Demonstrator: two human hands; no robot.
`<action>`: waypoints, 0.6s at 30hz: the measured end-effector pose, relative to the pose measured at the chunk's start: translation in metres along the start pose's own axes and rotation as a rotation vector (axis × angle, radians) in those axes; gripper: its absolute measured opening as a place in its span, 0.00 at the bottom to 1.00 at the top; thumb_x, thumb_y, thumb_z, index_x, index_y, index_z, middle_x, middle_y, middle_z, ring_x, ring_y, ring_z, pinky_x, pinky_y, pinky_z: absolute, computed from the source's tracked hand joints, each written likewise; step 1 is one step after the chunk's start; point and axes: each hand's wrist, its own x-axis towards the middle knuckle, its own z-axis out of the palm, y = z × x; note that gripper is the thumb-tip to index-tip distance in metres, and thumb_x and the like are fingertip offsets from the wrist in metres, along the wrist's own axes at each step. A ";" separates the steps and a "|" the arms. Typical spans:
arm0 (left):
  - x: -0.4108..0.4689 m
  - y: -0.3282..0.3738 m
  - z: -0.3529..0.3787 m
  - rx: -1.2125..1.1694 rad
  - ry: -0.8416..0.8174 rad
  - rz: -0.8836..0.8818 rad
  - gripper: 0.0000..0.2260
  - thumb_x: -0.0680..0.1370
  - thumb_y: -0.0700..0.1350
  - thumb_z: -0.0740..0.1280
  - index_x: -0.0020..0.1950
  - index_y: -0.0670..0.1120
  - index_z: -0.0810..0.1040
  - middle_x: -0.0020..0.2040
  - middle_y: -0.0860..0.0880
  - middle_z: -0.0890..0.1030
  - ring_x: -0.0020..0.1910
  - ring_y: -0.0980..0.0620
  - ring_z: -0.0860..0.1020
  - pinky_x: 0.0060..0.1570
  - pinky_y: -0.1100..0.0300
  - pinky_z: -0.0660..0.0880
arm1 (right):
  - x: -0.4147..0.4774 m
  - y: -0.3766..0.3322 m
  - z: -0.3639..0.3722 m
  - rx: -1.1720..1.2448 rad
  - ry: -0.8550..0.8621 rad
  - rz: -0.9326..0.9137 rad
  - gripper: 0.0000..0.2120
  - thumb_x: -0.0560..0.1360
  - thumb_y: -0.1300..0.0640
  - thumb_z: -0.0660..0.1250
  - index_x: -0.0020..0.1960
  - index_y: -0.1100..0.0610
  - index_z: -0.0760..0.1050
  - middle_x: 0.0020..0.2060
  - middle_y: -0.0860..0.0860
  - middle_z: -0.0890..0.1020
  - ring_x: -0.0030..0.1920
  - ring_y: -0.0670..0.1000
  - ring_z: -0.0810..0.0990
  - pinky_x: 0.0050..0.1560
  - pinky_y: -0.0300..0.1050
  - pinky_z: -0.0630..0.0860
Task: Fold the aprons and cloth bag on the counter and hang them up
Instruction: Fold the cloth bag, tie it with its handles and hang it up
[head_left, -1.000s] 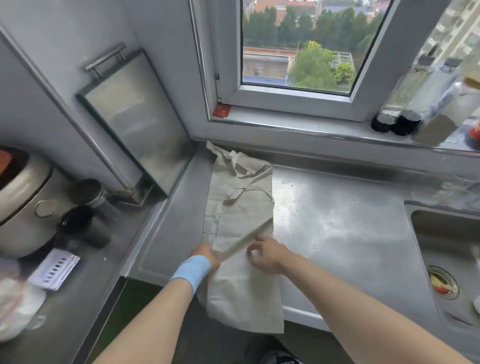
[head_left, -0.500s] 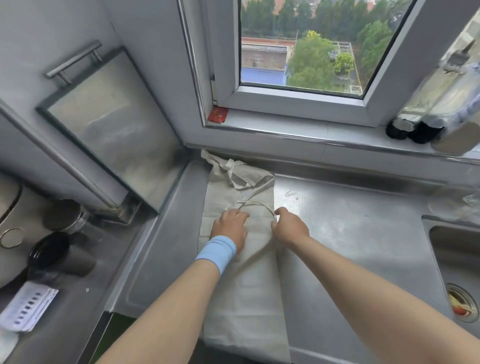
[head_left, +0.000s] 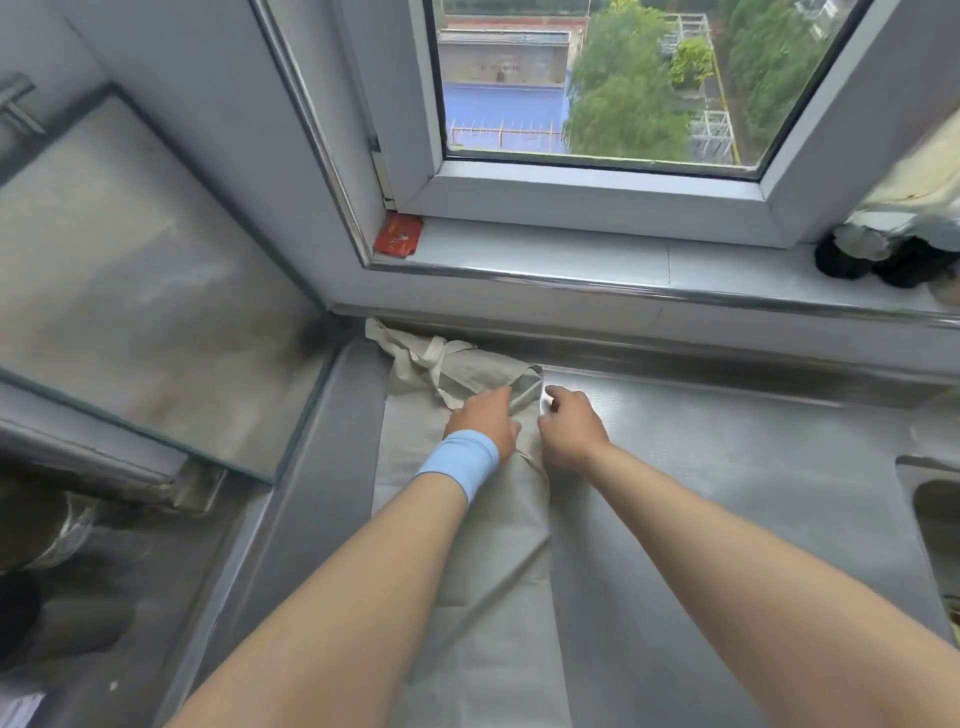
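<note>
Beige cloth with straps (head_left: 498, 561), folded into a long narrow strip, lies along the left part of the grey stainless-steel bench (head_left: 727, 493). It runs from the bench's back left corner under the window sill to its front edge, with the straps bunched at the far end; apron or bag, I cannot tell. The left grip (head_left: 483, 418), with a light blue wristband (head_left: 460, 462), rests on the cloth near its far end, fingers lying fairly flat and pressing it down. The right grip (head_left: 569, 428) sits just beside it at the cloth's right edge, fingers curled; whether they pinch the fabric I cannot tell. A small red card (head_left: 397, 236) lies on the sill.
</note>
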 end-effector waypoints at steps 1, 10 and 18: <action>0.007 0.004 0.000 -0.011 -0.008 -0.020 0.23 0.78 0.50 0.64 0.71 0.49 0.66 0.67 0.45 0.75 0.66 0.42 0.72 0.63 0.50 0.70 | 0.009 -0.002 -0.003 0.116 -0.037 -0.021 0.26 0.71 0.64 0.57 0.65 0.49 0.75 0.60 0.49 0.80 0.61 0.55 0.79 0.62 0.48 0.75; 0.041 0.005 -0.027 -0.144 0.159 -0.188 0.12 0.79 0.54 0.61 0.58 0.51 0.77 0.56 0.46 0.81 0.56 0.42 0.78 0.50 0.56 0.71 | 0.021 -0.015 -0.012 0.718 -0.231 0.056 0.23 0.73 0.70 0.67 0.66 0.57 0.72 0.48 0.52 0.83 0.34 0.51 0.79 0.33 0.45 0.73; 0.053 0.007 -0.059 -0.261 0.200 -0.159 0.15 0.83 0.50 0.56 0.56 0.43 0.78 0.57 0.40 0.80 0.57 0.40 0.77 0.53 0.54 0.70 | -0.009 0.005 0.007 0.125 -0.324 0.063 0.12 0.67 0.52 0.74 0.33 0.59 0.78 0.26 0.49 0.75 0.27 0.49 0.71 0.29 0.41 0.68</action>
